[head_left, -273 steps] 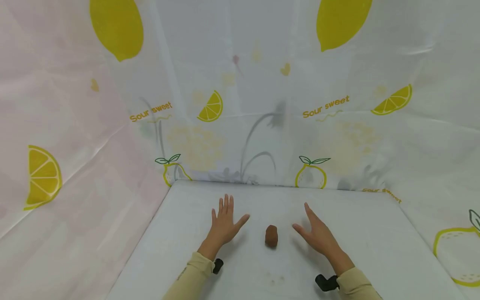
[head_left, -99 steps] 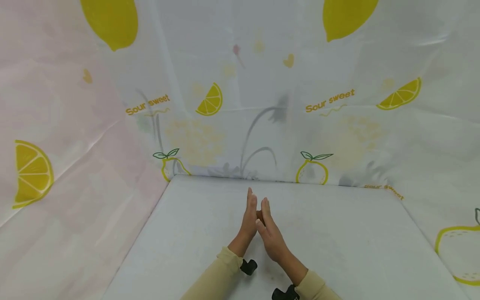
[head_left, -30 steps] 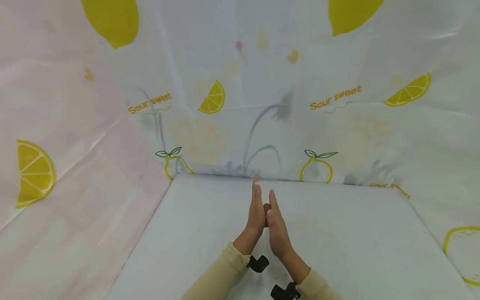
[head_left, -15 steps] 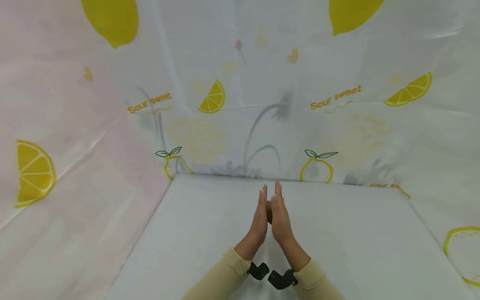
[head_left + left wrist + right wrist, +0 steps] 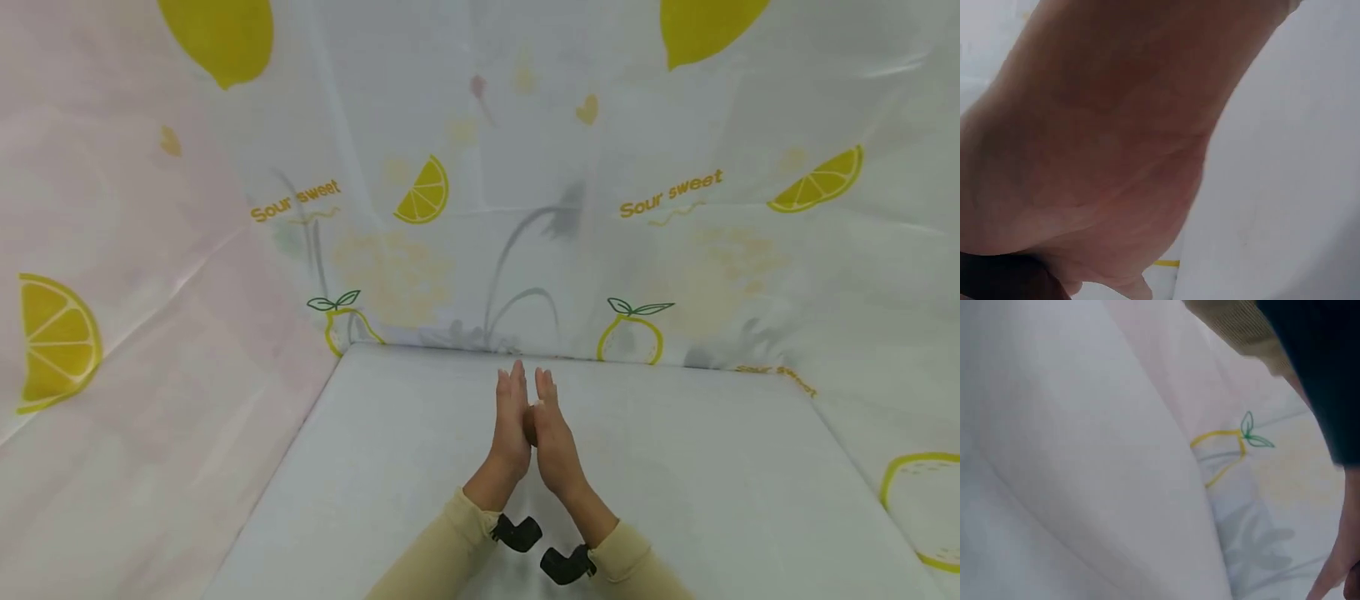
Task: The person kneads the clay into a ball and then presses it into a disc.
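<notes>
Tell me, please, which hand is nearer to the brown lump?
Neither: both touch it. The left hand presses its left side and the right hand its right side, fingers straight, so the brown lump sits squeezed between the palms.

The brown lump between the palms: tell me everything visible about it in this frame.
Only a sliver of the brown lump shows in the head view: reddish-brown, matte, clay-like, rounded at the visible edge. It sits pressed between the flat palms of the left hand and right hand, fingers straight and pointing away, above the white table. Its full shape is hidden; the wrist views do not show it.
</notes>
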`<state>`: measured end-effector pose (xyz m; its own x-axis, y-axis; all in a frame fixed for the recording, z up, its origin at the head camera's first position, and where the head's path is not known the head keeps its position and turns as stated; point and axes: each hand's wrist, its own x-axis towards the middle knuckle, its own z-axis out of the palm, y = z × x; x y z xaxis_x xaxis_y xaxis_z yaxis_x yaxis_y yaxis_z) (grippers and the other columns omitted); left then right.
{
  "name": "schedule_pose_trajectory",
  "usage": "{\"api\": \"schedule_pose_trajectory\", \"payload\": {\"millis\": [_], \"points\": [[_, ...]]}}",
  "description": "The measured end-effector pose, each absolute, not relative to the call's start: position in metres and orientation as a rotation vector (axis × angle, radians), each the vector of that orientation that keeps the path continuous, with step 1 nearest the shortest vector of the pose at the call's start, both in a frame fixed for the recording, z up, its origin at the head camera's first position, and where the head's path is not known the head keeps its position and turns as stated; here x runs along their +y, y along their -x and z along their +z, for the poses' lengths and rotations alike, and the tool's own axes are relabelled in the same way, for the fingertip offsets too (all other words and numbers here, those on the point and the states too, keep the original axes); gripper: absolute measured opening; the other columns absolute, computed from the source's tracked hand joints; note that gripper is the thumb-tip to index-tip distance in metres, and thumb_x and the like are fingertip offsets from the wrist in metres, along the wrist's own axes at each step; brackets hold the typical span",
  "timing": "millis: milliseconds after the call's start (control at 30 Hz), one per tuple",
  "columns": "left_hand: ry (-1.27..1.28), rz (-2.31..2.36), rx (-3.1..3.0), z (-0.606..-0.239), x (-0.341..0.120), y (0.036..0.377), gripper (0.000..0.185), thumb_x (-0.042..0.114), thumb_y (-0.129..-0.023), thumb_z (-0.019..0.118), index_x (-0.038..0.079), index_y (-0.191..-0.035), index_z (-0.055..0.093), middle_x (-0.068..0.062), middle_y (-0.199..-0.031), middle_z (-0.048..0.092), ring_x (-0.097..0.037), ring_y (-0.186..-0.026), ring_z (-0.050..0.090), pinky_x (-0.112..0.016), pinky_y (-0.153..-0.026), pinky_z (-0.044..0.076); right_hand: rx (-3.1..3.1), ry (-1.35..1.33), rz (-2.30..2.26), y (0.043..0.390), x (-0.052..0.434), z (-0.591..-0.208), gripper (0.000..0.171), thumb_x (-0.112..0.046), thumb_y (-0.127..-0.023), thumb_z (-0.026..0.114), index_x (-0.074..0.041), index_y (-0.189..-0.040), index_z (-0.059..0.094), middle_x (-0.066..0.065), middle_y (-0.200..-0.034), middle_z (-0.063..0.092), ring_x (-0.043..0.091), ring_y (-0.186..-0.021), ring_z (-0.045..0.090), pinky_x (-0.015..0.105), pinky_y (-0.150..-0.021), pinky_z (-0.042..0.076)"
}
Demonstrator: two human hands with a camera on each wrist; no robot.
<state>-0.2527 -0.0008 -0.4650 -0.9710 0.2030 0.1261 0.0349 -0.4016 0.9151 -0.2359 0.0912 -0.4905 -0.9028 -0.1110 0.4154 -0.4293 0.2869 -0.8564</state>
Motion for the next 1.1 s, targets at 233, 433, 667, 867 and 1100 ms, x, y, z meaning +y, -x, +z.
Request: {"api": "schedule_pose_trajectory", "payload": {"millis": [233,433,667,867,1100], "points": [[-0.007,2.452,1.77,-0.468,-0.002,0.258,0.089,0.073,-0.101,0.024,0.011,-0.164,0.012,-0.012,-0.169,0.01,-0.037,-0.151,0.023,-0.057,-0.119,0.023,-2.262,-0.547,1.603,0.213,0.082,-0.492,0.056,-0.017,-0.112,0.03,-0.014,-0.165,0.01,0.002,-0.17,0.001,0.028,-0.156,-0.002,0.05,-0.123,0.007],[0.098,2.359,1.823,-0.476,-0.006,0.261,0.098,0.081,-0.095,0.028,0.001,-0.146,0.051,-0.007,-0.098,0.071,-0.016,-0.083,0.062,-0.031,-0.082,0.047,-2.201,-0.628,1.593,0.207,0.083,-0.481,0.06,-0.024,-0.112,0.032,-0.012,-0.165,0.007,0.006,-0.171,0.004,0.032,-0.156,0.001,0.043,-0.124,0.006],[-0.216,2.36,1.821,-0.481,0.002,0.251,0.085,0.069,-0.104,0.02,0.01,-0.164,0.012,-0.009,-0.17,0.011,-0.026,-0.154,0.017,-0.05,-0.121,0.018,-2.191,-0.527,1.746,0.224,0.091,-0.466,0.058,-0.029,-0.113,0.025,-0.013,-0.165,0.003,0.013,-0.166,0.023,0.035,-0.152,0.017,0.058,-0.12,0.015],[-0.551,2.308,1.826,-0.476,0.005,0.241,0.079,0.061,-0.107,0.014,0.009,-0.164,0.0,-0.006,-0.171,-0.004,-0.023,-0.155,-0.011,-0.055,-0.122,-0.005,-2.121,-0.434,1.963,0.248,0.106,-0.466,0.061,-0.037,-0.113,0.018,-0.006,-0.164,0.001,0.005,-0.17,-0.001,0.018,-0.155,0.001,0.048,-0.124,0.005],[-0.651,2.311,1.907,-0.464,-0.005,0.241,0.084,0.069,-0.103,0.01,0.014,-0.165,-0.002,-0.002,-0.17,-0.008,-0.021,-0.154,-0.013,-0.058,-0.12,-0.007,-2.199,-0.432,1.906,0.244,0.103,-0.479,0.056,-0.031,-0.114,0.02,-0.01,-0.164,0.006,0.021,-0.115,0.061,0.019,-0.105,0.056,0.032,-0.1,0.039]]}}
